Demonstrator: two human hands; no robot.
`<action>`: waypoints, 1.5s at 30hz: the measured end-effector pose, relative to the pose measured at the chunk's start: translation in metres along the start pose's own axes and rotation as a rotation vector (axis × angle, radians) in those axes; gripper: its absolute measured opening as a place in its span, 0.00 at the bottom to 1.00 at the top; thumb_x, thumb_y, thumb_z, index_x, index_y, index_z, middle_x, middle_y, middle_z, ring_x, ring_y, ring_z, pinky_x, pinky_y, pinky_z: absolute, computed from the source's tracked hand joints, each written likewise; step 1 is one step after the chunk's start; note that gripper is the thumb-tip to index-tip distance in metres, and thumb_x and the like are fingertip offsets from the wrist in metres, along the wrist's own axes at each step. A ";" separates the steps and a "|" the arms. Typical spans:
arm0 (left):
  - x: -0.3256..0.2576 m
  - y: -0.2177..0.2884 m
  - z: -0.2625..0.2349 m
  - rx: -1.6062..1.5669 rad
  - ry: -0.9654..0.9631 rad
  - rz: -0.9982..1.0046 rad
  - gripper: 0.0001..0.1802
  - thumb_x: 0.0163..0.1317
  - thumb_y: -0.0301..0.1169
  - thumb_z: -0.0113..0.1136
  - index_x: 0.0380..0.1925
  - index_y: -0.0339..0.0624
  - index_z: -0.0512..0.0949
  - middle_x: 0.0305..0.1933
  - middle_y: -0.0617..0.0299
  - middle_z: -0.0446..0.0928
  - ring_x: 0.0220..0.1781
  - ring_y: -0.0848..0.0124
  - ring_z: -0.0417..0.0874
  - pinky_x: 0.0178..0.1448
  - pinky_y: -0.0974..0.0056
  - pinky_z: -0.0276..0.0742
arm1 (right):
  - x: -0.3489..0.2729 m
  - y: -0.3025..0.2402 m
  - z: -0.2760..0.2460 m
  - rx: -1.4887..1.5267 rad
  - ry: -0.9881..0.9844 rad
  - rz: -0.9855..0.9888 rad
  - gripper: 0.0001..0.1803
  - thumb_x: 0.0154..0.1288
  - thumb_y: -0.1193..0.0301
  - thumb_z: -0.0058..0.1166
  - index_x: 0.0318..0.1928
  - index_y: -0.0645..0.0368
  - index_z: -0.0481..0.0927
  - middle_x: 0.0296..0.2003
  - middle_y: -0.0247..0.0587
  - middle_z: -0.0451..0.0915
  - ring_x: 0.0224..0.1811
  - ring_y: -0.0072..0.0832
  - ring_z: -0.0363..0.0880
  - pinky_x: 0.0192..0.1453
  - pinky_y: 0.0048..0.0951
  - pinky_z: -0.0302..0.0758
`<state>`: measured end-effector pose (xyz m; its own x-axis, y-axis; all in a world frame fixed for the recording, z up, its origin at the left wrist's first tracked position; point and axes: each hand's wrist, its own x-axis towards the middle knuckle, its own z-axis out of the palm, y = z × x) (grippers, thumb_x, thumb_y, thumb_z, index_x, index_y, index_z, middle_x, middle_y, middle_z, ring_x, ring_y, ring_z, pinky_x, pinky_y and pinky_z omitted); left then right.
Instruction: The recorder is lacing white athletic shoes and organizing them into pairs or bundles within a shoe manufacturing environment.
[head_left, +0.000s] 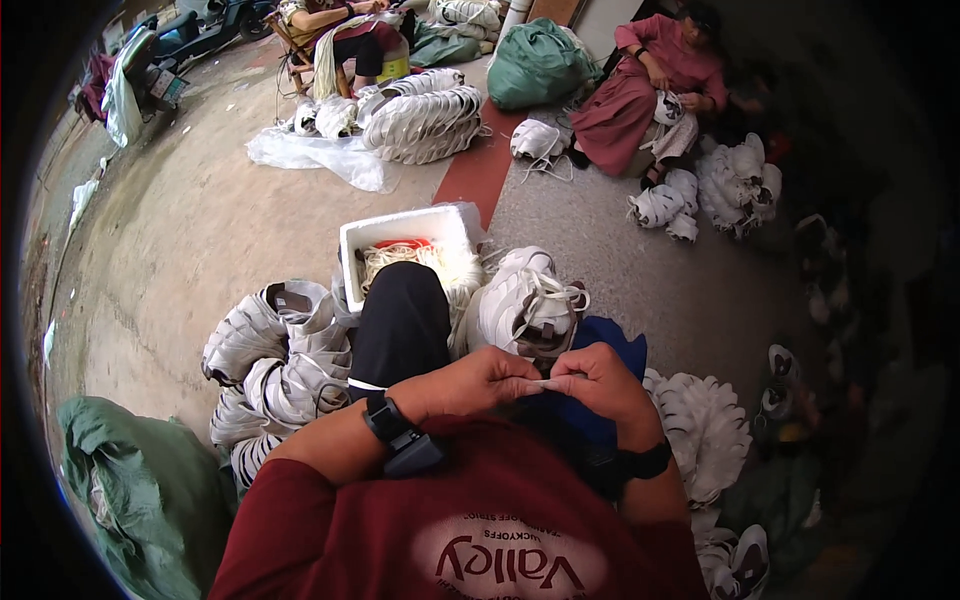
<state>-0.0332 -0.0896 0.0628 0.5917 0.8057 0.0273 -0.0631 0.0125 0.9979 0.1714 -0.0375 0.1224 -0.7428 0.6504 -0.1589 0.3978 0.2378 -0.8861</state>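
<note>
At frame centre, the left hand (470, 383) and right hand (597, 381) pinch a white lace (549, 383) between their fingers, just below the white shoe upper (525, 305). Keep the tip pinched close and taut for clean threading.

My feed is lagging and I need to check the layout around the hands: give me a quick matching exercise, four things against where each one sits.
Things:
1. white foam box
2. green sack
3. white shoe upper
4. white lace end

Places:
A. pinched between the left hand and right hand
B. on the ground at the lower left
C. just above the hands, on the lap
D. beyond the raised black-trousered knee

Pairs: 1-D, 2-B, 3-C, 4-A
</note>
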 end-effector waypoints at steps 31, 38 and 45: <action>0.066 -0.213 -0.042 -0.845 0.973 -0.455 0.07 0.61 0.30 0.43 0.27 0.44 0.70 0.25 0.63 0.73 0.26 0.71 0.75 0.30 0.65 0.75 | 0.050 0.095 0.046 -0.706 0.067 0.143 0.29 0.46 0.61 0.64 0.46 0.65 0.73 0.43 0.57 0.74 0.50 0.53 0.68 0.57 0.44 0.64; 0.065 -0.187 -0.042 -1.470 0.474 -0.161 0.09 0.66 0.35 0.46 0.33 0.44 0.73 0.32 0.60 0.78 0.33 0.68 0.80 0.42 0.61 0.79 | 0.019 0.089 -0.007 0.335 0.261 0.216 0.27 0.47 0.64 0.64 0.43 0.73 0.74 0.38 0.47 0.78 0.42 0.26 0.76 0.46 0.28 0.74; 0.097 -0.211 -0.020 -1.201 -0.264 0.128 0.23 0.64 0.36 0.50 0.58 0.40 0.68 0.58 0.53 0.71 0.57 0.62 0.74 0.60 0.56 0.71 | 0.002 0.061 0.009 -0.343 0.120 0.200 0.32 0.45 0.60 0.65 0.49 0.67 0.74 0.48 0.55 0.75 0.53 0.44 0.73 0.57 0.37 0.66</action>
<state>0.0217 -0.0025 -0.1465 0.6624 0.6986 0.2705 -0.7473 0.5903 0.3051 0.1893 -0.0285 0.0645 -0.5725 0.7828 -0.2438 0.6996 0.3114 -0.6431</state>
